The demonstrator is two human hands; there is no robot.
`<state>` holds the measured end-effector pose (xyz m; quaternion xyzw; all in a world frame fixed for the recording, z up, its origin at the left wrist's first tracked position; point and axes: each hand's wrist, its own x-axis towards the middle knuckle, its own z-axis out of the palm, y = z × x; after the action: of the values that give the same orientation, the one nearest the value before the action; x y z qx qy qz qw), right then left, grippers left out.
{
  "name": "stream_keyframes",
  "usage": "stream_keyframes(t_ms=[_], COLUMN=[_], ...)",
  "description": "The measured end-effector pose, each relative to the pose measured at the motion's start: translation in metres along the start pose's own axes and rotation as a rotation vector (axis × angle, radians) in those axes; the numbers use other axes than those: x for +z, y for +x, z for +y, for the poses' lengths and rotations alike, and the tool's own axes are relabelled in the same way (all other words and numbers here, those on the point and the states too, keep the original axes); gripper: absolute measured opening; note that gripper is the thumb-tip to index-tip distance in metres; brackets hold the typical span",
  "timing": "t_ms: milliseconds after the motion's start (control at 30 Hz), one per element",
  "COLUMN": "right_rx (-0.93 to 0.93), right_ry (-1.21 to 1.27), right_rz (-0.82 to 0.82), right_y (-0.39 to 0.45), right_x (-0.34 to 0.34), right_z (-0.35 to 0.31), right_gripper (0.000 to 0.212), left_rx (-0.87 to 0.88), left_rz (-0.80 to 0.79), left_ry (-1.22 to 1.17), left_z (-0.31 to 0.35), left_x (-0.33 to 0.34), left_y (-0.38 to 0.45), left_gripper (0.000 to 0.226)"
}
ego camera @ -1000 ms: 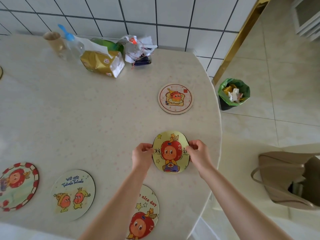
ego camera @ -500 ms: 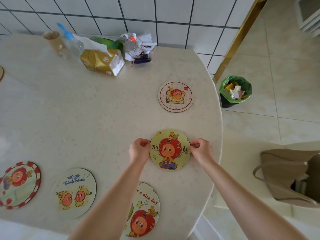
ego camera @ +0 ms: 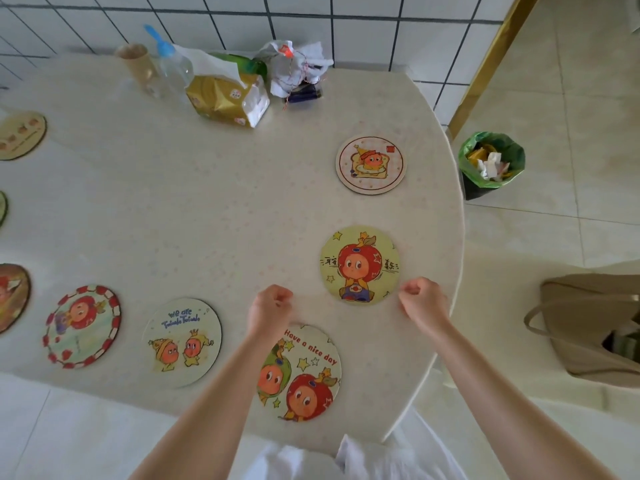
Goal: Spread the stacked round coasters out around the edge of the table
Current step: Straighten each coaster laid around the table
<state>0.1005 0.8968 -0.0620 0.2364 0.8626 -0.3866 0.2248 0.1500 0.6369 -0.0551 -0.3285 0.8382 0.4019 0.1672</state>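
Left hand: the left hand [ego camera: 270, 311] hovers over the table [ego camera: 207, 220] near its near edge, fingers curled loosely inward, holding nothing; its wrist crosses the far-left rim of the "Have a nice day" coaster [ego camera: 300, 374].
Right hand: the right hand [ego camera: 423, 302] is near the table's right edge, fingers curled in with thumb and fingertips close together, empty; it sits just beside the near-right rim of the yellow apple-head coaster [ego camera: 360, 265], and contact cannot be told.
Yellow apple-head coaster: lies flat near the right edge, between the two hands and slightly farther than them.
"Have a nice day" coaster: flat at the near edge, partly covered by the left forearm.
Toast-picture coaster [ego camera: 370, 164]: flat, far of the yellow one, near the right edge.
"We are" coaster [ego camera: 181, 342]: flat at the near edge, left of the left arm.
Red-bordered coaster [ego camera: 82, 326]: flat, left of that one.
Other coasters: three more show only partly at the left edge of view, one far-left being a pale coaster [ego camera: 20, 135].
Far side of table: a paper cup [ego camera: 136, 64], a clear bottle [ego camera: 173, 69], a gold packet [ego camera: 227, 98] and a crumpled bag [ego camera: 298, 69] cluster by the tiled wall.
Floor, right: a green-lined bin [ego camera: 490, 164] and a beige bag [ego camera: 588, 323].
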Motion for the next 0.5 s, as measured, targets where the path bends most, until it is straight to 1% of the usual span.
stream_keyframes(t_ms=[67, 167, 267, 333, 433, 500], right_rx=[0.010, 0.055, 0.169, 0.256, 0.345, 0.444], right_ry=[0.014, 0.103, 0.232, 0.326, 0.387, 0.479], right_rz=[-0.044, -0.068, -0.079, -0.059, -0.013, 0.015], right_y=[-0.025, -0.068, -0.106, -0.129, -0.156, -0.169], right_x=[0.013, 0.039, 0.063, 0.080, 0.100, 0.110], right_z=[0.005, 0.009, 0.014, 0.020, 0.029, 0.033], right_gripper=[0.009, 0.007, 0.011, 0.018, 0.028, 0.027], left_rx=[0.046, 0.103, 0.140, 0.169, 0.183, 0.193], left_rz=[-0.020, -0.039, -0.091, -0.132, -0.199, -0.222], left_ry=[0.045, 0.076, 0.060, 0.032, 0.006, -0.009], left_z=[-0.021, -0.049, -0.068, -0.075, -0.080, -0.082], left_x=[-0.011, -0.025, -0.032, -0.035, -0.040, -0.044], left_y=[-0.010, -0.023, -0.033, -0.036, -0.040, -0.044], left_gripper=[0.023, 0.020, 0.017, 0.021, 0.030, 0.032])
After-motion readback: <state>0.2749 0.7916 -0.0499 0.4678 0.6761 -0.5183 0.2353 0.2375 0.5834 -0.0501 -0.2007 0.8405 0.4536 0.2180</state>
